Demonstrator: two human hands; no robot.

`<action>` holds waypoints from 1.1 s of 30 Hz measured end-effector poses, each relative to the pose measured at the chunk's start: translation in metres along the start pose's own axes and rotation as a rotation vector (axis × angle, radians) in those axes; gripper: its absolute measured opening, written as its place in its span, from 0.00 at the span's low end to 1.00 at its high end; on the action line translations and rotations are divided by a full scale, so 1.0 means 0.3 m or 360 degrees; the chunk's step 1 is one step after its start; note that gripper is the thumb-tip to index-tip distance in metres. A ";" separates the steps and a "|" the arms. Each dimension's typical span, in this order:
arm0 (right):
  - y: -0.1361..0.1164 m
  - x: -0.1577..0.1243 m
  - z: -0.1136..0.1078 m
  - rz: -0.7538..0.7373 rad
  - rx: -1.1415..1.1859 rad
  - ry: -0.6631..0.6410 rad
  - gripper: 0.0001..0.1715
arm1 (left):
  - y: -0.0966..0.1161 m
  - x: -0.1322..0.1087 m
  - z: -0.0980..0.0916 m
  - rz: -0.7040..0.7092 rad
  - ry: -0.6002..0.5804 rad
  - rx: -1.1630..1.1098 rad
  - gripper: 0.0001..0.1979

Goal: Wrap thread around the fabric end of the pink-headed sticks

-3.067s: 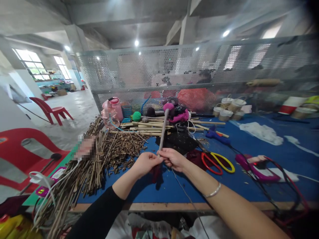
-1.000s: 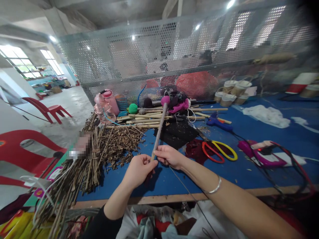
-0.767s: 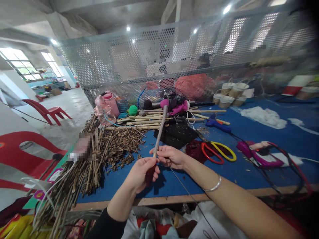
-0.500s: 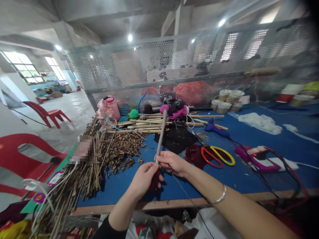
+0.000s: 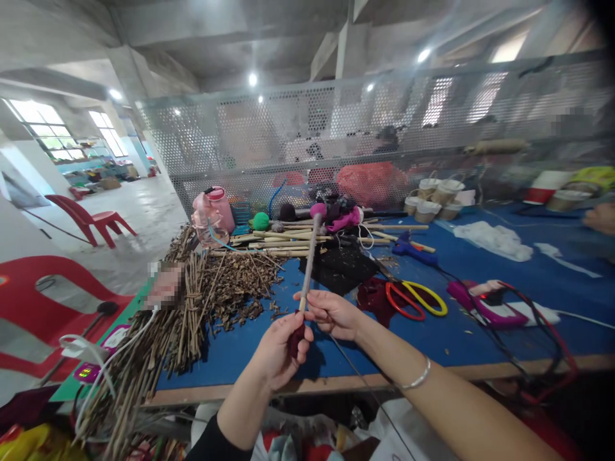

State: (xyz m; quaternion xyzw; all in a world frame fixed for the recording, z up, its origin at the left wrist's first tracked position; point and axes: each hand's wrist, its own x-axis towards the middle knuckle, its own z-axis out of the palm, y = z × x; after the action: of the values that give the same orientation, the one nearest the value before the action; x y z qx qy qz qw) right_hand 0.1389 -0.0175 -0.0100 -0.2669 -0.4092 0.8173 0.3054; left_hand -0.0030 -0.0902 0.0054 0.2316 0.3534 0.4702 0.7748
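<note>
My left hand (image 5: 284, 346) is closed round the lower end of a thin grey-wrapped stick (image 5: 310, 262), with a bit of dark red material (image 5: 295, 340) in its fingers. Just above, my right hand (image 5: 335, 314) pinches the same stick. The stick points up and away from me, its far end by a magenta ball (image 5: 318, 210). A dark thread or wire (image 5: 358, 373) runs down from near my right hand. On the blue tabletop to the right lie scissors (image 5: 417, 299) with red and yellow handles, beside dark red cloth (image 5: 377, 299) and black cloth (image 5: 340, 270).
Bundled twigs (image 5: 185, 314) and dry brown bits (image 5: 240, 282) cover the left side. Behind are loose sticks (image 5: 288, 240) and a pink bottle (image 5: 221, 208). A blue glue gun (image 5: 413, 248), a purple device (image 5: 500, 310) and white fluff (image 5: 492, 238) lie right. Another person's hand (image 5: 600, 219) shows at the right edge.
My left hand has shifted slightly down the stick, baring a pale part between my hands. Another person's hand has come into view at the right edge.
</note>
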 end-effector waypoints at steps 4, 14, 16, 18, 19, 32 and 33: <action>0.002 -0.015 0.018 -0.0045 -0.0077 0.0110 0.19 | -0.019 -0.004 -0.005 -0.0169 0.0000 -0.0068 0.13; -0.044 -0.099 0.036 -0.0076 -0.0623 0.0400 0.23 | 0.105 0.140 0.014 0.0321 0.0195 0.1332 0.26; -0.047 -0.100 0.040 -0.0093 -0.0649 0.0400 0.22 | 0.120 0.182 0.037 0.0240 0.0046 0.1356 0.24; -0.044 -0.102 0.040 -0.0094 -0.0597 0.0410 0.22 | 0.121 0.214 0.051 0.0139 -0.0074 0.1264 0.23; -0.040 -0.104 0.037 -0.0077 -0.0549 0.0417 0.22 | 0.117 0.226 0.053 0.0095 -0.0121 0.1196 0.23; -0.053 -0.278 0.033 -0.0271 -0.0863 0.0437 0.20 | 0.064 0.095 0.132 0.1017 -0.0050 0.1998 0.18; -0.066 -0.318 0.027 -0.0248 -0.0868 0.0409 0.21 | 0.070 0.061 0.156 0.1379 0.0148 0.2176 0.18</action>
State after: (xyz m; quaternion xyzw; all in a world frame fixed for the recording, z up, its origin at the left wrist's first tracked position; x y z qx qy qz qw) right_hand 0.2030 -0.0805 0.0285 -0.4080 -0.5907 0.6110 0.3336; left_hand 0.0266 -0.0655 0.0441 0.7504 0.4734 0.4178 0.1956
